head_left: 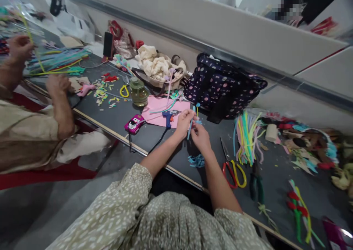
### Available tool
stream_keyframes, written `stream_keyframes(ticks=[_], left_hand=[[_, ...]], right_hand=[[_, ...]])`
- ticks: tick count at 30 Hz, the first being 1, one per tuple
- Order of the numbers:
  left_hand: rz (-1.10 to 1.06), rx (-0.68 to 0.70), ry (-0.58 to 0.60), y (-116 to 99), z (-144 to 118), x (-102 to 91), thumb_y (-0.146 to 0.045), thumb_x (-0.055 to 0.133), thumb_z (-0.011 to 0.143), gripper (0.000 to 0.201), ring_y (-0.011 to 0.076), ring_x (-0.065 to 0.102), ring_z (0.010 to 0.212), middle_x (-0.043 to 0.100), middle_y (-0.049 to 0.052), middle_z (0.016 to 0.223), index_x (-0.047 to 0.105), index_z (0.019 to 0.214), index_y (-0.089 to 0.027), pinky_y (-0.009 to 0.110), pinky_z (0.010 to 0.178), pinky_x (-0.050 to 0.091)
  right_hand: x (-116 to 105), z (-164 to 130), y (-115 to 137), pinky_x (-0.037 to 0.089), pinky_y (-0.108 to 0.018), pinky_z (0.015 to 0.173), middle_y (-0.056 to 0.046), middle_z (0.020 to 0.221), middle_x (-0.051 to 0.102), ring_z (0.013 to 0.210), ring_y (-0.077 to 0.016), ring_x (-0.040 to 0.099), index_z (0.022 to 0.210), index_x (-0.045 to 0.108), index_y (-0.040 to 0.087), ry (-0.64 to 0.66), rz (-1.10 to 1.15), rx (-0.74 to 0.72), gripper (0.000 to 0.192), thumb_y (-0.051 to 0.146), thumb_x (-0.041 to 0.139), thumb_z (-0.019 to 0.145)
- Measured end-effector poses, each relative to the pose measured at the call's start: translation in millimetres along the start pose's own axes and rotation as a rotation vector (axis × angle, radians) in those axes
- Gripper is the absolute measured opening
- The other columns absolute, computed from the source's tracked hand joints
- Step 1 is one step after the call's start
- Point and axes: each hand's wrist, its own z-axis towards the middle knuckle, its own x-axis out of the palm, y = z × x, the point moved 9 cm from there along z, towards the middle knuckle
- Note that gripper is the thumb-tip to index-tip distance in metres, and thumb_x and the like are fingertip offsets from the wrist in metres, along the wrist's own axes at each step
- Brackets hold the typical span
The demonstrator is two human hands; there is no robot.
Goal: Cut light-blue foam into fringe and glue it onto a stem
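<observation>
My left hand [184,125] pinches a light-blue pipe cleaner [189,131] that stands nearly upright over the dark table. Close beside it, my right hand [201,136] has its fingertips pressed together at the pipe cleaner; what they grip is too small to make out. Below my hands lies a small pile of cut blue pieces [196,161]. A blue hot glue gun [168,118] rests on a pink sheet [154,106], just left of my left hand. Right of my right forearm are scissors [231,169] with red and yellow handles.
A bundle of pastel pipe cleaners [248,136] and dark-handled pliers [256,184] lie right. A dotted dark bag [220,88] stands behind my hands. Left are a glass jar [138,92] and a magenta car-shaped object [134,124]. A co-worker's hands [57,84] work farther left.
</observation>
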Motion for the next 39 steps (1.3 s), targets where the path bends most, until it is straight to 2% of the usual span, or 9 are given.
stream_keyframes(ticks=[4,7,11,15,21,24,27,33,39], left_hand=[[-0.041,0.221,-0.132,-83.3,-41.9,-44.5,-0.031,0.071,0.081,0.023,0.0068,0.049,0.056,0.057,-0.002,0.064,0.057,0.070,-0.017,0.019,0.057,0.041],[-0.026,0.332,-0.247,-121.8,-85.6,-88.2,-0.030,0.069,0.081,0.022,0.0073,0.049,0.055,0.056,-0.002,0.063,0.058,0.068,-0.017,0.019,0.055,0.041],[0.032,0.354,-0.387,-139.1,-132.4,-138.7,-0.029,0.070,0.080,0.020,0.0080,0.051,0.056,0.057,-0.001,0.065,0.059,0.069,-0.017,0.019,0.053,0.042],[0.058,0.338,-0.433,-145.3,-152.1,-164.4,-0.030,0.070,0.079,0.020,0.0078,0.052,0.055,0.056,-0.001,0.063,0.059,0.068,-0.016,0.018,0.053,0.042],[0.008,0.396,-0.417,-172.5,-169.8,-158.0,-0.031,0.071,0.078,0.023,0.0073,0.049,0.054,0.054,-0.002,0.064,0.056,0.070,-0.016,0.019,0.052,0.043],[-0.019,0.500,-0.393,-195.1,-181.6,-145.4,-0.033,0.072,0.077,0.025,0.0081,0.050,0.055,0.054,-0.002,0.066,0.055,0.071,-0.016,0.021,0.051,0.044],[-0.021,0.564,-0.346,-207.3,-186.2,-132.7,-0.032,0.070,0.079,0.024,0.0086,0.049,0.055,0.053,-0.002,0.064,0.056,0.071,-0.015,0.022,0.051,0.043],[0.013,0.451,-0.339,-185.9,-178.4,-124.2,-0.032,0.070,0.079,0.025,0.0069,0.049,0.053,0.053,-0.002,0.065,0.054,0.069,-0.015,0.020,0.052,0.043],[0.040,0.290,-0.298,-149.7,-166.9,-114.1,-0.029,0.071,0.078,0.021,0.0078,0.053,0.056,0.057,-0.001,0.068,0.057,0.072,-0.015,0.020,0.054,0.045]], right_hand=[[45.7,18.5,40.0,0.048,-0.031,0.085,-0.011,0.116,0.065,0.092,-0.0183,0.064,0.118,0.056,0.017,0.130,-0.136,0.017,0.031,0.033,0.041,0.095],[74.2,31.3,61.1,0.046,-0.038,0.088,-0.017,0.117,0.062,0.103,-0.0258,0.062,0.121,0.052,0.015,0.146,-0.191,0.058,0.036,0.039,0.046,0.095],[103.2,42.4,68.2,0.044,-0.042,0.090,-0.023,0.118,0.060,0.109,-0.0317,0.059,0.128,0.043,0.011,0.177,-0.214,0.153,0.052,0.041,0.058,0.088],[108.8,44.0,63.8,0.042,-0.043,0.093,-0.025,0.121,0.057,0.111,-0.0322,0.058,0.134,0.039,0.008,0.136,-0.108,0.169,0.052,0.023,0.055,0.088],[76.6,35.7,49.8,0.043,-0.042,0.097,-0.020,0.128,0.055,0.116,-0.0271,0.054,0.140,0.036,0.011,-0.066,0.206,0.160,0.053,0.027,0.041,0.090],[56.1,30.3,44.4,0.051,-0.036,0.083,-0.008,0.105,0.064,0.092,-0.0199,0.062,0.129,0.047,0.020,-0.152,0.527,0.161,0.046,0.038,0.047,0.087],[44.9,23.7,47.6,0.053,-0.028,0.067,0.001,0.081,0.060,0.067,-0.0124,0.057,0.106,0.057,0.023,-0.124,0.995,0.149,0.037,0.043,0.063,0.075],[29.7,1.1,58.7,0.046,-0.021,0.052,0.008,0.064,0.051,0.051,-0.0066,0.047,0.097,0.060,0.021,-0.027,1.385,0.174,0.034,0.039,0.073,0.071],[-35.9,-25.1,36.8,0.045,-0.024,0.052,0.002,0.074,0.067,0.050,-0.0077,0.054,0.091,0.064,0.018,-0.372,1.157,0.072,0.029,0.037,0.076,0.071]])
